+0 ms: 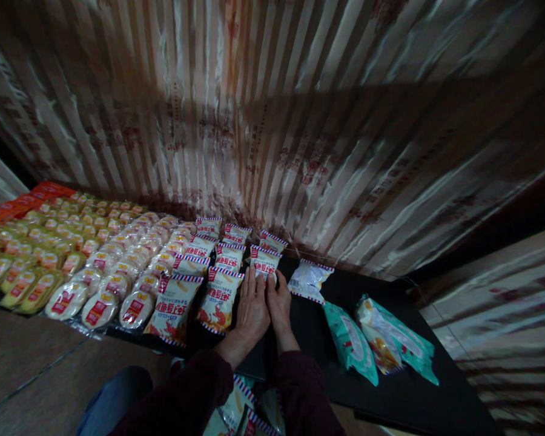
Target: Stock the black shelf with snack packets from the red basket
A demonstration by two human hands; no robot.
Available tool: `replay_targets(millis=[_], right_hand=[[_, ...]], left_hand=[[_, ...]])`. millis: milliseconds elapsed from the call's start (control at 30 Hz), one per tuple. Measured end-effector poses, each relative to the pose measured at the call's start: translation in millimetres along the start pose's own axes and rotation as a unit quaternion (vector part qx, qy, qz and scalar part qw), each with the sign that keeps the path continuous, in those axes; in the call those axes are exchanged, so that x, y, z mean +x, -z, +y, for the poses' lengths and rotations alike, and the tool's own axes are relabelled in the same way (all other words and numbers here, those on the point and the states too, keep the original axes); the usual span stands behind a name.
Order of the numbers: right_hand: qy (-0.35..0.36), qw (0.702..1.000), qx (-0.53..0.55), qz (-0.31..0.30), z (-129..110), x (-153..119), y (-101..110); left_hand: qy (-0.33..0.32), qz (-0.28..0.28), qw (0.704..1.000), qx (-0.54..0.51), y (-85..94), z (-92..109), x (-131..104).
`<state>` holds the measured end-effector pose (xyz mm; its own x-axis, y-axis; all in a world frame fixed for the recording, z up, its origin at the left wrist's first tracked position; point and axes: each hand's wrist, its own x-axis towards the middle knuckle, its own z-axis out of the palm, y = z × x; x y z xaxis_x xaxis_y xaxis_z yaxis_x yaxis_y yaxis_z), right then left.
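My left hand [253, 306] and my right hand [280, 303] lie side by side over the black tabletop, fingers stretched forward. Their fingertips touch the lower part of a snack bag [265, 259] with a striped red-and-blue top edge, partly covering it. Behind it leans another snack bag [273, 241] of the same kind. Left of my hands stands a column of matching bags, the nearest a front snack bag [220, 298]. To the right, a white snack bag [309, 280] lies by itself, back side up.
Round packaged cakes [100, 309] and yellow packaged cakes [36, 290] fill the left side in rows. Green packages [350, 342] lie on the black table [345, 387] at the right. More snack bags [236, 406] are below my forearms. A pleated curtain [272, 121] hangs behind.
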<state>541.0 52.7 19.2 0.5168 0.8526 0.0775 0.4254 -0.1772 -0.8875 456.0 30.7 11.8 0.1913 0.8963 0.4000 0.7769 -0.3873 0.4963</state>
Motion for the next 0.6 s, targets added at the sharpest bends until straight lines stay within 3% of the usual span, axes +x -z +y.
replay_targets(millis=[200,333,600], right_hand=[[0.037,0.997,-0.071,0.024,7.0,3.8,-1.7],[0.068,0.995,-0.062,0.047,5.9,7.5,-1.8],[0.016,1.000,-0.005,0.010,-4.2,25.5,2.0]], left_hand=[[0.003,-0.019,1.000,0.007,-1.5,-2.8,-1.3],[0.007,-0.026,1.000,-0.015,-2.7,-4.4,-2.4],[-0.005,-0.040,0.996,-0.085,7.6,-1.0,-5.2]])
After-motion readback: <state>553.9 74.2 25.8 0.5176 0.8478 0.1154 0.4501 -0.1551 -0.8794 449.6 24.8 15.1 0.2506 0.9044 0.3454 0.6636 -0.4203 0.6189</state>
